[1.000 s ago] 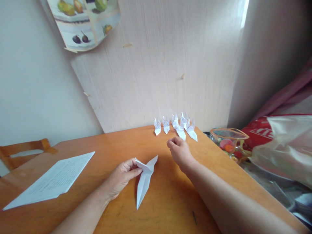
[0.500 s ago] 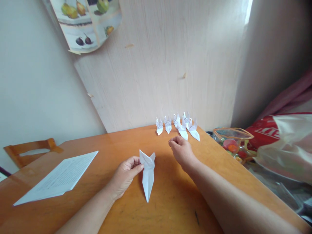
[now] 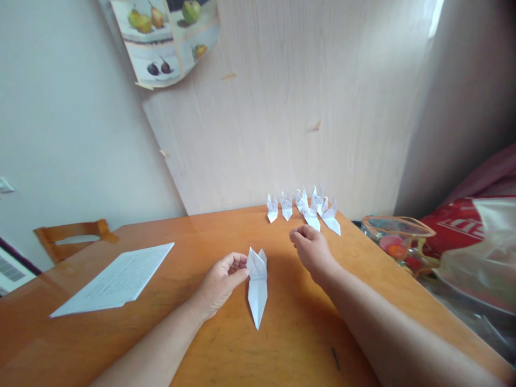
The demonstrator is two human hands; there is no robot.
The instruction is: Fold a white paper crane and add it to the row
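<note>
A folded white paper (image 3: pixel 258 298) stands out over the table (image 3: pixel 290 344) between the two hands, closer to the left hand (image 3: pixel 223 279), whose thumb and fingers pinch its upper left edge, nearly closed. Its long axis runs almost straight away from the person: a single tip points back toward them, two split points toward the wall; whether it lies flat is hard to tell. The right hand (image 3: pixel 312 250) curls into a loose fist, with nothing visible in it, near six folded paper shapes (image 3: pixel 286 207).
</note>
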